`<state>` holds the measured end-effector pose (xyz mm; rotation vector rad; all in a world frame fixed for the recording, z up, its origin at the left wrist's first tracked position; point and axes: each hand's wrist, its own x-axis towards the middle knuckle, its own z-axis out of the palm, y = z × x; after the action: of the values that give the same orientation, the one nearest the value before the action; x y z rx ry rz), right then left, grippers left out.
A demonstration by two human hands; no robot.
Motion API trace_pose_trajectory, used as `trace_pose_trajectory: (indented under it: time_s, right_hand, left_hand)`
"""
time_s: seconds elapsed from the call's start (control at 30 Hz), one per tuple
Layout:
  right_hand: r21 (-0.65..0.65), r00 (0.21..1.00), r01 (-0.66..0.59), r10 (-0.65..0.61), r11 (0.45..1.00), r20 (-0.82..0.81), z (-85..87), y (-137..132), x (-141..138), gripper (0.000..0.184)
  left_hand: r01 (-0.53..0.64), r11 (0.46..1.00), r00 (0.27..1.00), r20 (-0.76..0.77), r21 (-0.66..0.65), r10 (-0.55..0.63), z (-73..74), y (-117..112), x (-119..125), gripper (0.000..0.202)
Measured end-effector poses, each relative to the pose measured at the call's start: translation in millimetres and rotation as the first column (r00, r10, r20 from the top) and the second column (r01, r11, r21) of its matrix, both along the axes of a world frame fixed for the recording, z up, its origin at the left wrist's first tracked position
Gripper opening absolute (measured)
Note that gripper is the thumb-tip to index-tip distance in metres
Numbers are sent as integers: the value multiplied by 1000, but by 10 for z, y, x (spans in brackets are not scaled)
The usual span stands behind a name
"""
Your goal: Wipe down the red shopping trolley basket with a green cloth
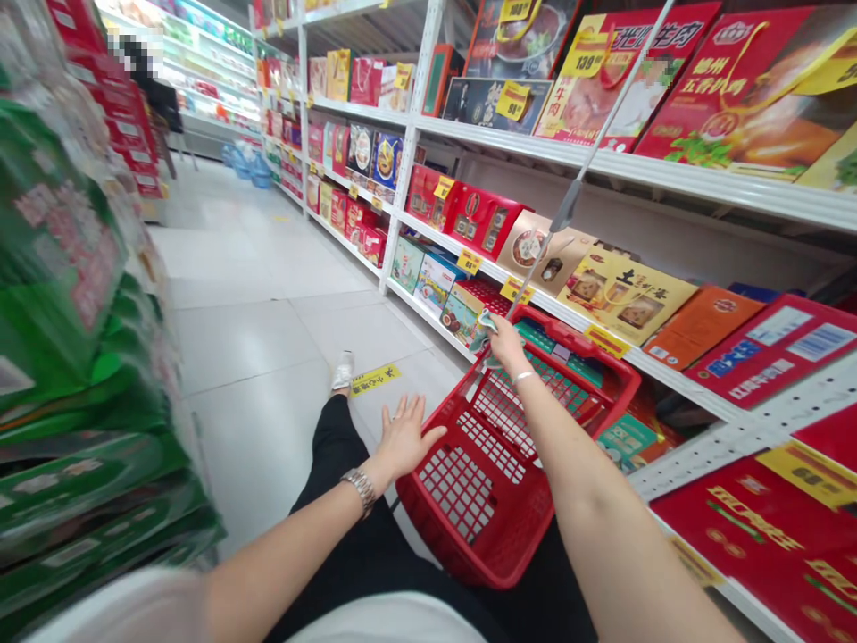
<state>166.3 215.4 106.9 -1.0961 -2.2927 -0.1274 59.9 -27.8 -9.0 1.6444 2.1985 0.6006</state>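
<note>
A red plastic shopping basket (pixel 536 545) with grid-like sides stands in front of me, tilted in my view. My right hand (pixel 507 346) is at its far left corner, fingers closed on a crumpled grey-green cloth (pixel 483 338) that touches the rim. A thin metal rod (pixel 606 129) with a grey joint slants up to the right from close by that hand; whether the hand touches it I cannot tell. My left hand (pixel 403 439), a metal watch on its wrist, is spread palm down beside the basket's left rim. Nothing shows in it.
Shelves (pixel 461 237) of boxed foods with yellow price tags run along the right. Green packages (pixel 60 241) are stacked close on the left. A yellow floor sticker (pixel 376 379) lies near my shoe. Farther down the aisle are a person in dark clothes (pixel 157 103) and blue water bottles (pixel 251 165).
</note>
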Motion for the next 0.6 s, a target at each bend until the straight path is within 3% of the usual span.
trace_pose_trajectory:
  time_s: [0.1, 0.23, 0.37, 0.47, 0.6]
  right_hand:
    - [-190, 994, 45, -25, 981, 105, -250, -145, -139, 40]
    - [-316, 982, 91, -32, 945, 186, -565, -622, -120, 46]
    - [-380, 974, 17, 71, 925, 217, -662, -1142, -27, 43]
    - [-426, 956, -88, 196, 901, 218, -644, -1517, 11, 40]
    - [-496, 879, -263, 417, 828, 230, -605, -2076, 38, 36]
  left_hand:
    - [-41, 994, 999, -24, 104, 44, -88, -60, 24, 82]
    - [-57, 958, 995, -59, 283, 77, -264, -99, 45, 78]
    - [-48, 906, 994, -70, 420, 85, -354, -111, 20, 74]
    - [-70, 873, 992, -54, 482, 110, -298, -94, -84, 69]
    - [-226, 850, 969, 22, 476, 246, -86, 8, -312, 64]
